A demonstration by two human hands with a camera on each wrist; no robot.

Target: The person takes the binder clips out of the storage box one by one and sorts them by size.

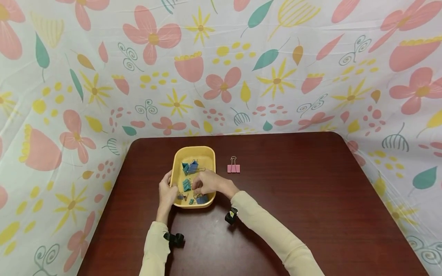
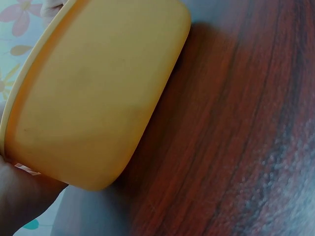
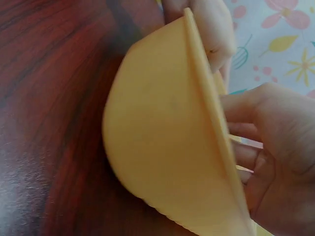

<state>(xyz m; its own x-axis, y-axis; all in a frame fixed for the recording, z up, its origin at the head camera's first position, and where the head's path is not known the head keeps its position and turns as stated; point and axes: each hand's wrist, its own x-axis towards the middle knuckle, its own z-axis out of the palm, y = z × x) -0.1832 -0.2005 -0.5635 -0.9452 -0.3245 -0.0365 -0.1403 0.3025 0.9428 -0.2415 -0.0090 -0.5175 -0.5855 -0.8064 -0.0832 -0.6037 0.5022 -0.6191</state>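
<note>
A yellow plastic bin (image 1: 177,157) stands on the table with blue and teal binder clips inside. My left hand (image 1: 167,193) grips its left rim, thumb over the edge; in the left wrist view the bin's outer wall (image 2: 103,93) fills much of the picture. Inside the bin, my right hand (image 1: 208,181) reaches over the right rim with bent fingers, close to a blue binder clip (image 1: 202,199) and a teal binder clip (image 1: 187,185). In the right wrist view that hand's fingertips are hidden behind the rim (image 3: 216,113), so whether they pinch a clip is unclear.
A pink binder clip (image 1: 233,168) lies on the dark wood table (image 1: 293,184), right of the bin. More large clips (image 1: 192,166) sit at the bin's far end, small ones (image 1: 181,196) at its near left. Flower-patterned cloth (image 1: 221,76) hangs behind the table.
</note>
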